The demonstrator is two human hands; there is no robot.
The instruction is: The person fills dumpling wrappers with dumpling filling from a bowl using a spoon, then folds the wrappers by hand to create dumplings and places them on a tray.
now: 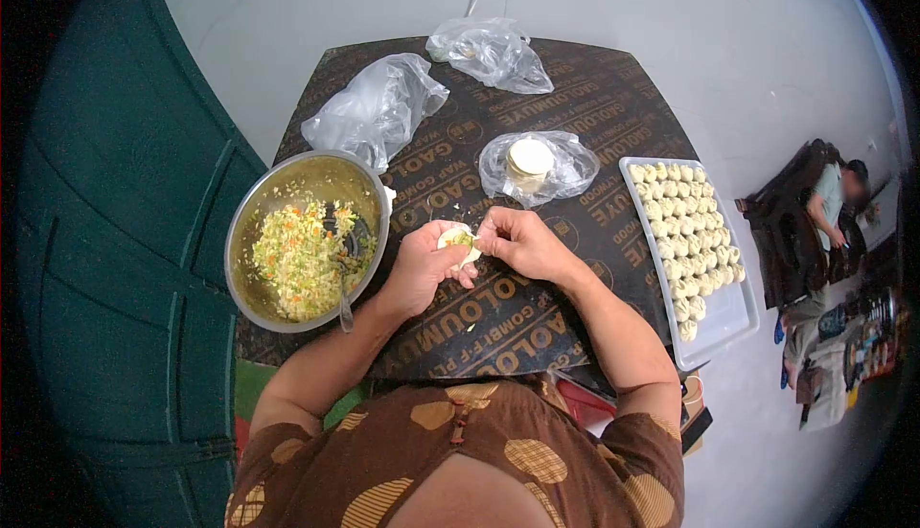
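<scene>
Cupped in my left hand point(422, 264) is a dumpling wrapper point(454, 237) with greenish chopped filling showing in its middle. My right hand point(522, 242) pinches the wrapper's right edge between thumb and fingers. To the left stands a metal bowl point(240, 290) of chopped vegetable filling point(297, 260), with orange and green bits. A spoon point(346, 309) leans over the bowl's near right rim. On the right, a white tray point(725, 322) carries rows of pleated dumplings point(682, 226).
A stack of round wrappers point(530, 159) sits on a plastic bag beyond my hands. Two clear plastic bags point(379, 106) point(491, 54) lie toward the back of the dark printed table point(594, 116). A person point(832, 204) sits far right. A green door point(115, 241) stands at left.
</scene>
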